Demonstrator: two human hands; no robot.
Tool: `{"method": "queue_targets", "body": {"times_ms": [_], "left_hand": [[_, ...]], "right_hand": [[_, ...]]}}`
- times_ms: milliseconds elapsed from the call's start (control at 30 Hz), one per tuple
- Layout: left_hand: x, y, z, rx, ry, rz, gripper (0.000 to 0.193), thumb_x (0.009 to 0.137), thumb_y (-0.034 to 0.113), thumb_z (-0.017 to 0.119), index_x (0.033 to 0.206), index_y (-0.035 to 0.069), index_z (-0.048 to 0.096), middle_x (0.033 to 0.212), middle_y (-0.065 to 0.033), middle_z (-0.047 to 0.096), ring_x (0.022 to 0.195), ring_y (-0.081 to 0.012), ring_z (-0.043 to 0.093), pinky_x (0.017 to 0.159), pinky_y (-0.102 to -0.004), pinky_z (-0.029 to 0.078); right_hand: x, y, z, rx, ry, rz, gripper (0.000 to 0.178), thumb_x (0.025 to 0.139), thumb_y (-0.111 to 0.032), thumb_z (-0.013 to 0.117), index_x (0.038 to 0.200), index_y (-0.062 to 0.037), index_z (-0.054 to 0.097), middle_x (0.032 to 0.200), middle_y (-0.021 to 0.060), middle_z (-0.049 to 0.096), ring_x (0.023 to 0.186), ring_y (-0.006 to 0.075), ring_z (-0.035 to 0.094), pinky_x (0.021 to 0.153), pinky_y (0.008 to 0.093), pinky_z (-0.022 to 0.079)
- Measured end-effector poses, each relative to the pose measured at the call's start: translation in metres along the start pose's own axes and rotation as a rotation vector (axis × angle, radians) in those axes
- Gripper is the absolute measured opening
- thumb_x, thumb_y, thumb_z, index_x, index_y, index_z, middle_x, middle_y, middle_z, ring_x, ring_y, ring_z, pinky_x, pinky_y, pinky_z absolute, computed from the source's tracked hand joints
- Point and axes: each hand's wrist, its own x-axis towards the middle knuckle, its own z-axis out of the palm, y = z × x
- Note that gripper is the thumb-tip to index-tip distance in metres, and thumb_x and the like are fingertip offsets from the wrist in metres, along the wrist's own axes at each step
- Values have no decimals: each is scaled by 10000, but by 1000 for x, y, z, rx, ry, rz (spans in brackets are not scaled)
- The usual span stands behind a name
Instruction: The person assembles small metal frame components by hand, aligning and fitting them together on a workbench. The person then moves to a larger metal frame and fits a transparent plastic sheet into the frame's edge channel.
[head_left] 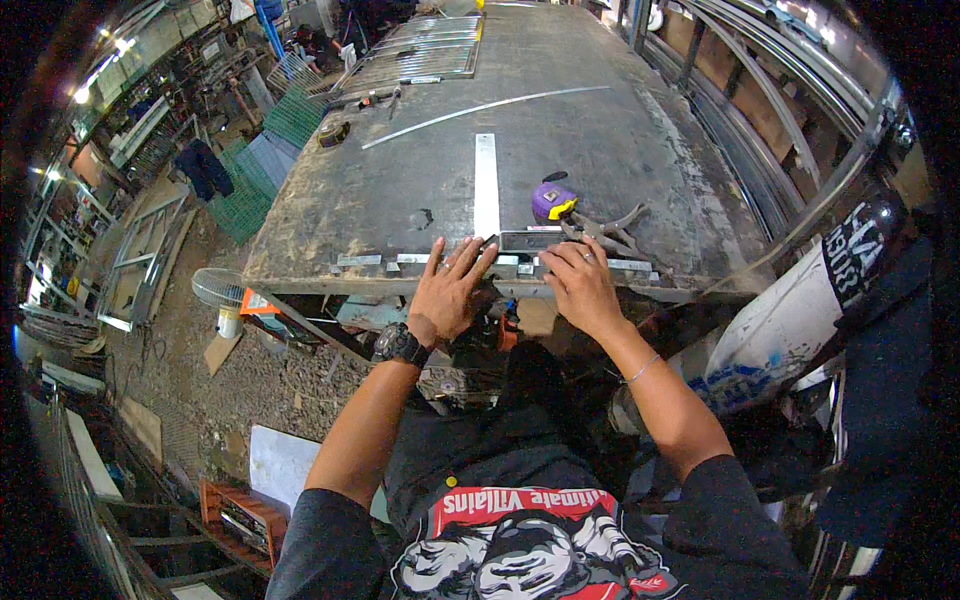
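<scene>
We are leaning in over the table, where a wide strip is lying straight out from the near edge and a narrow cross piece is running along that edge, so that together they are forming a T. Our left hand is resting with its fingers spread and straight, fingertips on the cross piece just left of the joint; it is gripping nothing. Our right hand is bending its fingers over the right part of the cross piece, near a dark bar lying just beyond it; whether those fingers are pinching anything, we cannot tell.

As we are judging it, the laying-out is largely done, since the parts are already sitting square or nearly so. Whether anything is holding them together is not showing, so fixing may be remaining. The purple tape measure and the pliers are lying unheld beyond the right hand, and a thin strip is lying aslant farther off, well apart from the T.
</scene>
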Motion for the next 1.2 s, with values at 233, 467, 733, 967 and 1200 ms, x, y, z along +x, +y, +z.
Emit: {"method": "queue_targets", "body": {"times_ms": [233, 467, 733, 967, 1200], "left_hand": [[1, -4, -1, -47, 17, 22, 901, 940, 230, 682, 1718, 207, 227, 1734, -128, 323, 1628, -295, 258, 1329, -584, 63], [7, 8, -4, -157, 197, 47, 785, 962, 174, 677, 1672, 192, 343, 1604, -149, 471, 1573, -328, 352, 1318, -603, 121], [38, 34, 14, -282, 277, 50, 575, 982, 248, 686, 1520, 134, 518, 1333, -131, 628, 1317, -345, 560, 1228, -559, 304], [48, 41, 20, -228, 329, 37, 265, 941, 245, 727, 1178, 126, 724, 1154, -111, 637, 1164, -329, 603, 1045, -502, 430], [47, 30, 10, -254, 224, 110, 313, 947, 363, 741, 1147, 123, 733, 1156, -113, 618, 1151, -327, 596, 987, -470, 447]], "right_hand": [[-3, 1, -2, 20, -19, 37, 374, 912, -84, 740, 1286, -77, 732, 1241, 100, 711, 1223, 317, 634, 1210, 534, 357], [-8, 11, -7, 0, -2, 67, 416, 899, -96, 753, 1313, -90, 712, 1246, 110, 696, 1225, 319, 627, 1212, 549, 342], [-12, 15, -28, -69, 100, 120, 470, 894, -123, 767, 1357, -92, 690, 1266, 138, 679, 1263, 349, 608, 1249, 560, 311], [-17, 20, -17, -39, 93, -2, 345, 899, -88, 735, 1244, -66, 737, 1195, 138, 701, 1167, 353, 640, 1091, 511, 459], [3, 23, -21, -25, 54, -22, 164, 909, -112, 717, 1069, -87, 745, 989, 112, 691, 985, 351, 674, 888, 498, 487]]}}
